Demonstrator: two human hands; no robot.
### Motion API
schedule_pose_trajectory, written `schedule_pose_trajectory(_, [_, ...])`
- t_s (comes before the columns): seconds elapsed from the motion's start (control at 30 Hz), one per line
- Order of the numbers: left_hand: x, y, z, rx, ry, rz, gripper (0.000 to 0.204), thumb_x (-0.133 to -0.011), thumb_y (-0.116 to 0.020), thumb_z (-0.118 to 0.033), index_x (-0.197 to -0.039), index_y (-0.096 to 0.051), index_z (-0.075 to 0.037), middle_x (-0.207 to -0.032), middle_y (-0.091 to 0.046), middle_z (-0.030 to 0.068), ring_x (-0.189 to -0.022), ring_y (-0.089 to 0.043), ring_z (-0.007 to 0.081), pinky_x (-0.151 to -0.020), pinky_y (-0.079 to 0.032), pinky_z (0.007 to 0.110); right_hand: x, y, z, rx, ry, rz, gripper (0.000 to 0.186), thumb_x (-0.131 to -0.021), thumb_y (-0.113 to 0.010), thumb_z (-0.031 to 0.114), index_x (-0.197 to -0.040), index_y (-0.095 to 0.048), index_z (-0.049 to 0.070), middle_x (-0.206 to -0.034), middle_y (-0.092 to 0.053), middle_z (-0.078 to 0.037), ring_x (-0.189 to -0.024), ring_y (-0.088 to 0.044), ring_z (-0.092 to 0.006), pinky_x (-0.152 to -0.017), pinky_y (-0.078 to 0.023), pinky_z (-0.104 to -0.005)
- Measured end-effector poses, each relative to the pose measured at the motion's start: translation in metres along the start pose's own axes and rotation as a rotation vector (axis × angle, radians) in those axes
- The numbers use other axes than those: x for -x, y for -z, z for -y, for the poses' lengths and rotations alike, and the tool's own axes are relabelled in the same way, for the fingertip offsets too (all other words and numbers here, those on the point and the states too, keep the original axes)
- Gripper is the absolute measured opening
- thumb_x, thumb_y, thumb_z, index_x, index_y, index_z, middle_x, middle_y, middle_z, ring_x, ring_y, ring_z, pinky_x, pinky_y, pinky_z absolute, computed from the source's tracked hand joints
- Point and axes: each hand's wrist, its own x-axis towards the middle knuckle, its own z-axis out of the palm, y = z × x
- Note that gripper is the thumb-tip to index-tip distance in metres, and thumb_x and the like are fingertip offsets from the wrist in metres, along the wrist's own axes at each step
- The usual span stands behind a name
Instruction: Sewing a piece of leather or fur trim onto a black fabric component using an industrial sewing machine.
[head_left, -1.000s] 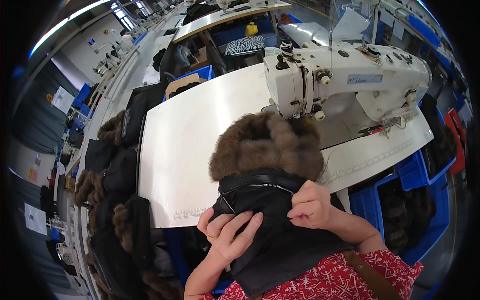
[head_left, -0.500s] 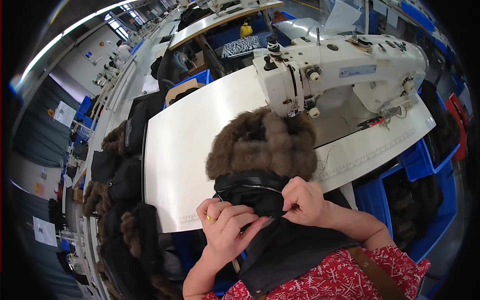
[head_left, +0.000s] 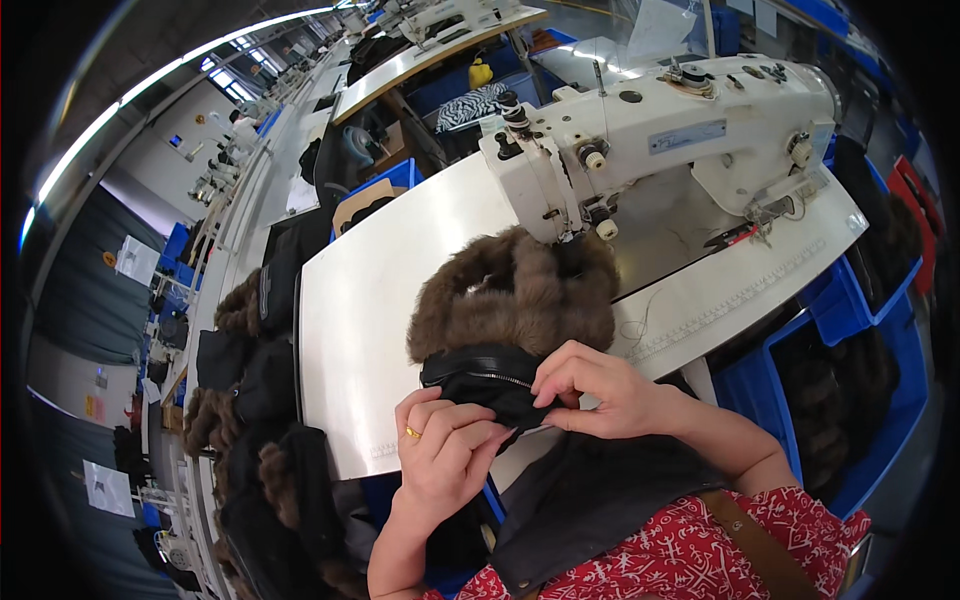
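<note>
A brown fur piece (head_left: 515,318) lies on the white sewing table, its far end by the needle area of a white sewing machine (head_left: 640,128). Toward me it joins black fabric (head_left: 470,397) with a silver-toothed zipper (head_left: 498,376). My left hand (head_left: 445,452), with a ring on one finger, pinches the near edge of that fabric. Close to it on the right, my right hand (head_left: 600,395) grips the same edge beside the zipper's end. Both sets of fingers are closed on the cloth, and the fingertips partly hide it.
Red-handled snips (head_left: 738,236) lie under the machine arm, near a printed ruler strip (head_left: 740,298). Blue bins (head_left: 885,440) with dark furry pieces stand to the right. More black and fur pieces (head_left: 270,470) are heaped to the left. Loose thread lies right of the fur.
My right hand has shifted left, nearer my left hand, along the fabric edge, and its fingers are less tightly curled. The view has shifted slightly.
</note>
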Motion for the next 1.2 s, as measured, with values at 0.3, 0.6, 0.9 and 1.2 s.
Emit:
schedule_pose_trajectory(0.3, [-0.011, 0.008, 0.007, 0.124, -0.065, 0.139, 0.025, -0.072, -0.081, -0.008, -0.09, -0.064, -0.009, -0.092, -0.065, 0.0032, -0.084, -0.059, 0.0199, -0.088, -0.046, 0.041, -0.007, 0.0, -0.003, 0.214, 0.225, -0.06, 0.024, -0.074, -0.076, 0.001, -0.088, -0.057, 0.003, -0.096, -0.059, -0.007, -0.062, -0.06, -0.0147, -0.052, -0.049, -0.0255])
schedule_pose_trajectory(0.6, [-0.001, 0.006, 0.015, 0.588, 0.112, 0.126, 0.026, -0.074, -0.08, 0.0, -0.092, -0.063, -0.005, -0.076, -0.069, 0.0035, -0.079, -0.063, 0.023, -0.09, -0.05, 0.039, -0.003, -0.013, -0.01, 0.441, 0.343, -0.167, 0.025, -0.071, -0.077, 0.003, -0.088, -0.059, 0.008, -0.095, -0.06, -0.004, -0.063, -0.061, -0.0143, -0.051, -0.05, -0.0248])
schedule_pose_trajectory(0.9, [-0.024, 0.023, 0.001, 0.189, 0.216, 0.189, 0.035, -0.068, -0.085, -0.003, -0.096, -0.066, -0.006, -0.095, -0.067, 0.0067, -0.087, -0.064, 0.0233, -0.075, -0.052, 0.033, -0.004, -0.014, -0.015, 0.488, 0.457, -0.155, 0.036, -0.066, -0.081, 0.002, -0.094, -0.059, 0.009, -0.099, -0.061, -0.005, -0.068, -0.064, -0.0165, -0.053, -0.051, -0.0255])
schedule_pose_trajectory(1.2, [-0.016, 0.021, -0.001, 0.156, 0.176, 0.119, 0.032, -0.07, -0.082, 0.0, -0.097, -0.066, -0.005, -0.094, -0.068, 0.0082, -0.082, -0.067, 0.0233, -0.068, -0.053, 0.03, -0.012, -0.017, -0.002, 0.414, 0.254, -0.206, 0.04, -0.07, -0.074, 0.001, -0.106, -0.059, 0.007, -0.097, -0.065, -0.005, -0.071, -0.066, -0.0155, -0.052, -0.05, -0.0238])
